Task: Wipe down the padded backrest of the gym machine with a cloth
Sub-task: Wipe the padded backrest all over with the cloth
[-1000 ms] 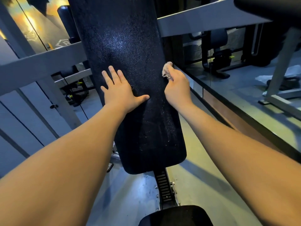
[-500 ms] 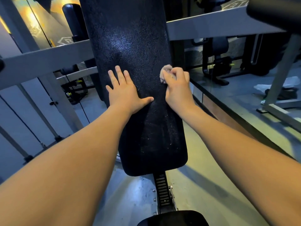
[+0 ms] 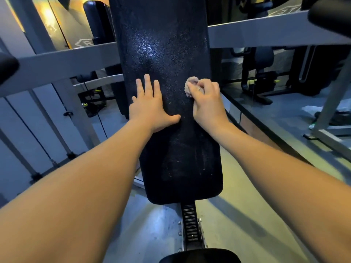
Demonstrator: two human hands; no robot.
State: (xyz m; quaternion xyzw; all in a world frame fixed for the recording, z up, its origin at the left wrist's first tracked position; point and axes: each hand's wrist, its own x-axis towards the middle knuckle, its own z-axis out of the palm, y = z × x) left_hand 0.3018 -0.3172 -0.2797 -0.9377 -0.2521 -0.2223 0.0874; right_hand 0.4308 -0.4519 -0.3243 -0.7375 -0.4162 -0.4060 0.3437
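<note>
The backrest [image 3: 167, 92] is a long black pad with a pebbled, glossy skin. It runs up the middle of the view, in front of a grey frame [image 3: 57, 59]. It looks firm with a little give. As part of the machine it should not shift under pressure, so it needs no holding, only steady rubbing.

The cloth [image 3: 192, 84] is a small pale wad, soft and light, lying against the backrest near its right edge, about halfway up. The right hand [image 3: 208, 106] grips it, fingers [image 3: 208, 86] curled over the top so that only the bunched end shows beyond them. So small a wad could slip out or roll on the grainy skin, so it is best pinched well in and pressed with the fingertips.

The left hand [image 3: 150, 109] lies flat on the backrest's left half, level with the cloth. Its fingers [image 3: 147, 84] are straight, the thumb points toward the middle, and it holds nothing.

Below both hands the backrest shows dull smears and pale specks; above them it shines. Under its lower edge a toothed rail [image 3: 190, 223] runs down to a dark seat [image 3: 199, 256].
</note>
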